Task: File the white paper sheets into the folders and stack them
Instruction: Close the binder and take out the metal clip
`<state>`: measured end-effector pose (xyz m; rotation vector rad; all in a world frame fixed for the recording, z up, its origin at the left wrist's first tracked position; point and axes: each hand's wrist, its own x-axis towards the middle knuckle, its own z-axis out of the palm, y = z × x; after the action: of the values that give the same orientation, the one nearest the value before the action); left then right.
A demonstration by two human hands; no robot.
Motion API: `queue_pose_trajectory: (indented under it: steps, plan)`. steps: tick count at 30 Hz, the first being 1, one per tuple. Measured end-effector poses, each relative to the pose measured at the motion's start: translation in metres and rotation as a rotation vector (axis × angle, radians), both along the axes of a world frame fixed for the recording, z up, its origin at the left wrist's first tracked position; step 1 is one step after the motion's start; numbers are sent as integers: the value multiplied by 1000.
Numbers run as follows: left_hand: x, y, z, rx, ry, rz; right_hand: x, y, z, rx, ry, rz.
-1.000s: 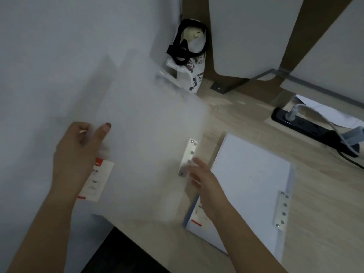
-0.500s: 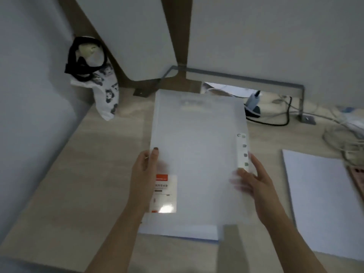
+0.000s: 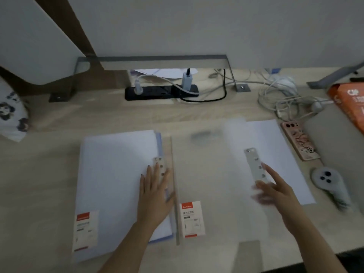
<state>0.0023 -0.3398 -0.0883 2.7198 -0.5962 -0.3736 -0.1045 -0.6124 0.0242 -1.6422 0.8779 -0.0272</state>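
A stack of filed folders (image 3: 114,184) with white sheets inside lies left of centre, a red-and-white label (image 3: 86,229) at its near corner. My left hand (image 3: 155,194) rests flat on the stack's right edge, fingers apart, just below its clip strip (image 3: 160,166). A translucent empty folder (image 3: 212,184) lies beside the stack on the right, its far right part over the loose white paper sheets (image 3: 279,154). My right hand (image 3: 275,190), blurred with spread fingers, is at the lower end of that folder's clip strip (image 3: 255,164) and grips nothing.
A black power strip (image 3: 161,92) and tangled cables (image 3: 285,99) run along the back. A phone (image 3: 300,142), a white controller (image 3: 331,184) and an orange pack (image 3: 350,103) sit to the right. A patterned bag (image 3: 11,115) is far left. The table edge shows at lower right.
The translucent folder, held in both hands over the stack, now lies on the table to the stack's right. My left hand let go and moved onto the stack. The view swung right.
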Motion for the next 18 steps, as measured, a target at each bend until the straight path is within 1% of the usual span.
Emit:
queue_pose_trajectory:
  steps: [2,3,5,7,13,16,18]
  plan:
    - [-2,4,-7,84,-39,-2,2,0,-5,-22,9,29]
    - [-1,6,-7,104,-17,3,5,0,-9,-27,13,40]
    - [1,13,-5,112,-2,6,10,3,-18,-35,19,59]
    - [1,25,-6,135,-38,-9,17,7,-25,-32,25,74]
    - [12,78,-4,158,0,20,37,34,-49,-44,69,100]
    - [16,101,1,171,19,36,41,46,-64,-113,110,153]
    - [19,112,2,169,14,43,43,55,-69,-121,115,161]
